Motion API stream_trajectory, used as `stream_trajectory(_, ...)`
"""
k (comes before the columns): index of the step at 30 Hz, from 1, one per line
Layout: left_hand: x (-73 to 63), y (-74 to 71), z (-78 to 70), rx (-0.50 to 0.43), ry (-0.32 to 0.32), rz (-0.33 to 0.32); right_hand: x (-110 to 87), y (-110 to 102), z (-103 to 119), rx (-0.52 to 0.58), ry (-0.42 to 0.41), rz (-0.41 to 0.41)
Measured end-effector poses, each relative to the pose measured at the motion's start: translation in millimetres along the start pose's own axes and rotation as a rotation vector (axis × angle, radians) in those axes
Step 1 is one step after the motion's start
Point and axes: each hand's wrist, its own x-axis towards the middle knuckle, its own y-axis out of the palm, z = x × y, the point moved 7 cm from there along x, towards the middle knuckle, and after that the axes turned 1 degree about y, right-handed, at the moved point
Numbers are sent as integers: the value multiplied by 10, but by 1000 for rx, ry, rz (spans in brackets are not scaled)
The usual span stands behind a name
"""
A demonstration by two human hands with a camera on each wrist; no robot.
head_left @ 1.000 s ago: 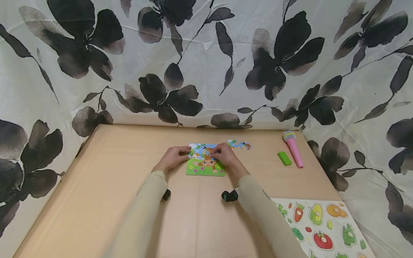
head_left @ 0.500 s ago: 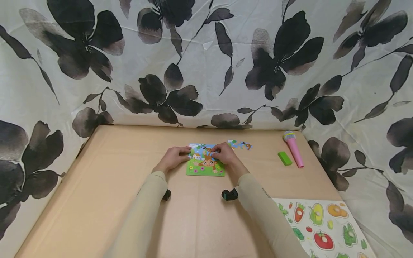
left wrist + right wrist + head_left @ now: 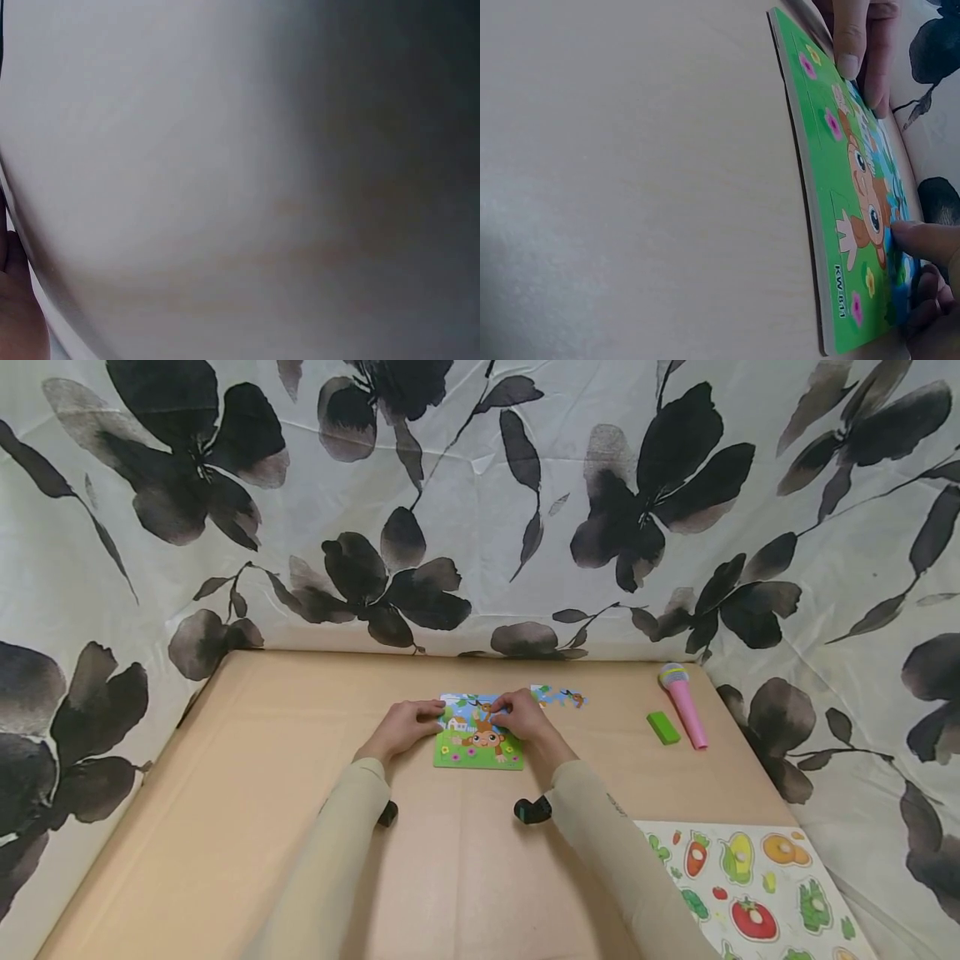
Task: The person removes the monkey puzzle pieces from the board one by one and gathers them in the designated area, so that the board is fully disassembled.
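Note:
A colourful jigsaw puzzle [image 3: 483,756] with a cartoon monkey on green grass lies flat near the back middle of the table. At its left edge, my left hand [image 3: 401,727] holds the board, thumb and fingers along the side. My right hand [image 3: 523,717] is over the upper right part, fingers curled, with thumb and index fingertip together at a small puzzle piece that they mostly hide. The right wrist view has the right thumb [image 3: 919,236] on the picture of the puzzle [image 3: 840,300] and the left thumb [image 3: 849,60] at its opposite side. The left wrist view is mostly blurred.
Loose puzzle pieces [image 3: 558,697] lie just right of the board. Farther right are a green block [image 3: 662,728] and a pink toy microphone [image 3: 684,706]. A vegetable-print sheet [image 3: 750,885] covers the front right corner. Floral cloth [image 3: 480,510] hangs behind the table.
The right fingertips have shifted very slightly over the upper part of the puzzle. The left hand and the board stay in place.

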Motion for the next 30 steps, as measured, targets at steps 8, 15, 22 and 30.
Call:
stream_trajectory(8,-4,-2,3,-1,6,-1,-23,7,-42,13,55,-37)
stream_trajectory(15,-1,2,7,-2,4,0,-10,-5,-37,-63,12,-76)
stream_trajectory(22,-4,1,-5,-3,4,4,2,-31,-64,-9,4,-110)
stream_trajectory(30,8,1,-5,-7,6,7,-29,-61,-56,17,10,-112)
